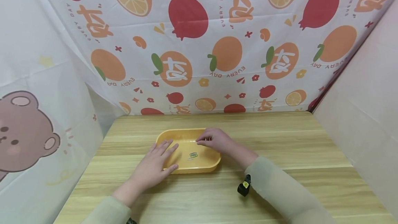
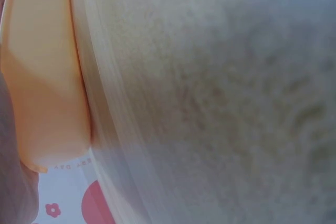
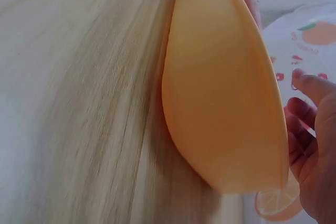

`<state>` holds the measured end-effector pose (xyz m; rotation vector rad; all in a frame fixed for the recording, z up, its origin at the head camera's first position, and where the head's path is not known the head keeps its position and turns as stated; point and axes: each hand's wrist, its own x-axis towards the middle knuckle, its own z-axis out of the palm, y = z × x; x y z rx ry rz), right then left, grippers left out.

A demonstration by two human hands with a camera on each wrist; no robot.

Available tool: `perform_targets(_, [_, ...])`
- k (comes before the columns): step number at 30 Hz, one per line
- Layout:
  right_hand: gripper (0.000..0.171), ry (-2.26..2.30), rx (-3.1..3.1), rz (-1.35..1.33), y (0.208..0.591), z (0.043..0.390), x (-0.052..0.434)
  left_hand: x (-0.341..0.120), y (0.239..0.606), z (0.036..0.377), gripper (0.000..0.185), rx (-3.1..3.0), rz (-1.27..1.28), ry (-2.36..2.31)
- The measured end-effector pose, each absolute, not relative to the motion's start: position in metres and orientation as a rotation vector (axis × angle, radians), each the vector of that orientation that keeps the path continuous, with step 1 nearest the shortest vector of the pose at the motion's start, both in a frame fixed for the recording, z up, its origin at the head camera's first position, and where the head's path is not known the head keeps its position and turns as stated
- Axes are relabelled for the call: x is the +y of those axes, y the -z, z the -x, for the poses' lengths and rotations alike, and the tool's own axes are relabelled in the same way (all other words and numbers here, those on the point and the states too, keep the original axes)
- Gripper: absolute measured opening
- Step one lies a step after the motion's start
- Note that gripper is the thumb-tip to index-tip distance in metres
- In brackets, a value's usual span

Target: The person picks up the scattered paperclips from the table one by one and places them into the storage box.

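Head view — paper clip (image 1: 196, 142) pinched in right grip (image 1: 217, 140), near loose clips (image 1: 193, 155) — left grip (image 1: 153, 167) splayed.

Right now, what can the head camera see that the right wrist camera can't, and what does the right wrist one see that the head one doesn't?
Only the head view looks down into the yellow tray, so only it shows the paper clips lying inside. It alone shows the bear picture on the left, too.

Only the right wrist view shows the right hand close up from its palm side.

Both show the tray, the right hand, the wooden table and the fruit-patterned cloth.
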<state>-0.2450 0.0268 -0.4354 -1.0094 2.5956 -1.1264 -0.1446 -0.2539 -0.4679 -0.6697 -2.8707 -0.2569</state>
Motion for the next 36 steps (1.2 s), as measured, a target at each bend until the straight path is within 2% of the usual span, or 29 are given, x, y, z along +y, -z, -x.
perform_targets(8, [0.013,0.736,2.654,1.285,0.438,0.245,0.004,-0.255,0.468,0.145,0.073,-2.855,0.678,0.238])
perform_targets(11, [0.013,0.621,2.671,1.302,0.439,0.245,-0.003,-0.254,0.468,0.145,0.073,-2.854,0.677,0.254])
perform_targets(24, [0.008,0.385,2.786,1.038,0.453,0.246,-0.025,-0.254,0.468,0.145,0.073,-2.841,0.671,0.294])
perform_targets(36, [0.013,0.320,2.829,0.909,0.456,0.239,-0.032,-0.253,0.466,0.142,0.073,-2.851,0.663,0.302])
